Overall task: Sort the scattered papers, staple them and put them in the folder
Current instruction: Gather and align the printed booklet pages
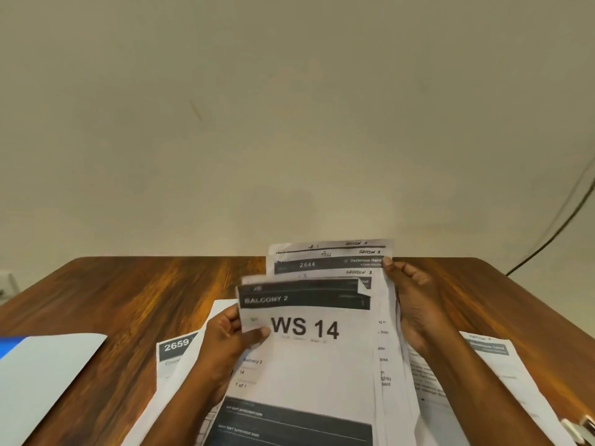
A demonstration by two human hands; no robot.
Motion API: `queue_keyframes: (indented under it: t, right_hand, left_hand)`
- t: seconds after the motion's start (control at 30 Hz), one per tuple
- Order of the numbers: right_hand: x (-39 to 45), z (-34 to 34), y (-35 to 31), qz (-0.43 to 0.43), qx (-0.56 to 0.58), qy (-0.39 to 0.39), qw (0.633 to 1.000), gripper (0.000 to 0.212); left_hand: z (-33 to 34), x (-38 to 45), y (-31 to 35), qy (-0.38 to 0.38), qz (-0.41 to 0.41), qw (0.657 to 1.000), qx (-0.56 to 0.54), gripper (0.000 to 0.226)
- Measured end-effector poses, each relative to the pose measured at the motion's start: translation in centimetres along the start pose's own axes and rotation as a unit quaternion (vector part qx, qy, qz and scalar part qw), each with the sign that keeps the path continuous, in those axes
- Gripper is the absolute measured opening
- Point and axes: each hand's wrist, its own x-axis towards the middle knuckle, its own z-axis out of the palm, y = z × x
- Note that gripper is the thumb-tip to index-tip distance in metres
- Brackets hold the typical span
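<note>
I hold a fanned stack of printed papers (322,355) upright over the wooden table (128,294). The front sheet reads "WS 14" and "BALCONY 2"; sheets behind show "2644" and handwritten section labels. My left hand (225,336) pinches the stack's left edge with its thumb on the front sheet. My right hand (415,304) grips the right edge, fingers behind the sheets. More loose papers lie flat: one marked "2659" (175,352) at the left, another (502,371) at the right. A pale folder (45,375) with a blue edge rests at the far left.
A plain beige wall stands behind the table. A dark cable (560,226) hangs down the wall at the right. A metallic object (579,428), partly cut off, sits at the bottom right corner on the table.
</note>
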Motion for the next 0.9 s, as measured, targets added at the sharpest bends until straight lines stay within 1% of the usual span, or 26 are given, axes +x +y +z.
queue_keyframes:
  t: [0.07,0.13,0.17,0.23,0.3,0.33,0.37,0.4,0.47,0.5,0.57,0.6,0.77,0.9]
  right_hand:
    - [0.3,0.0,0.2,-0.002,0.001,-0.014,1.0,0.023]
    - [0.6,-0.3,0.3,-0.005,-0.012,-0.001,1.0,0.006]
    - [0.7,-0.3,0.5,-0.008,-0.018,0.007,1.0,0.004]
    - [0.6,-0.8,0.5,0.0,-0.033,0.024,0.999,0.005]
    - [0.8,-1.3,0.6,0.015,-0.066,0.007,0.998,0.032]
    - [0.3,-1.3,0.2,0.023,-0.076,-0.003,0.997,0.034]
    - [-0.4,-1.0,-0.6,0.039,-0.09,-0.003,0.995,0.031]
    - [-0.8,-0.9,-1.1,0.062,-0.106,-0.02,0.992,0.026]
    - [-1.3,-0.8,-1.9,0.05,-0.138,-0.037,0.989,0.016]
    - [-1.1,-0.6,-1.7,0.033,-0.166,-0.052,0.984,0.016]
    - [-0.9,-0.9,-1.1,0.003,-0.216,-0.07,0.974,0.038]
    - [-0.9,-0.9,-0.8,0.009,-0.226,-0.074,0.971,0.041]
    - [0.2,-2.3,0.4,0.045,-0.226,-0.076,0.97,0.025]
    - [0.7,-2.7,-0.1,0.04,-0.168,-0.028,0.985,0.019]
  left_hand:
    - [0.6,0.1,-0.2,-0.009,0.008,1.0,0.003,0.037]
    - [1.6,0.0,-0.5,-0.027,0.003,1.0,0.013,0.036]
    - [2.2,-0.1,-0.7,-0.026,-0.006,0.999,0.021,0.032]
    - [3.6,-0.4,-1.2,-0.012,-0.019,0.999,0.038,0.023]
    - [5.2,-0.8,-1.5,0.003,-0.029,0.998,0.056,0.019]
    - [6.0,-1.0,-1.5,0.01,-0.033,0.998,0.057,0.019]
    - [6.8,-1.2,-1.5,0.015,-0.035,0.998,0.054,0.021]
    - [7.4,-1.6,-1.4,0.019,-0.037,0.998,0.049,0.023]
    - [8.4,-2.2,-1.0,0.019,-0.041,0.998,0.044,0.025]
    - [8.7,-2.4,-0.9,0.017,-0.042,0.998,0.045,0.027]
    - [9.1,-2.7,-0.7,-0.001,-0.045,0.998,0.047,0.028]
    - [9.2,-2.8,-0.7,-0.011,-0.048,0.998,0.048,0.029]
    - [9.6,-3.4,-1.1,-0.062,-0.058,0.995,0.056,0.039]
    - [10.0,-3.7,-1.4,-0.093,-0.066,0.992,0.05,0.052]
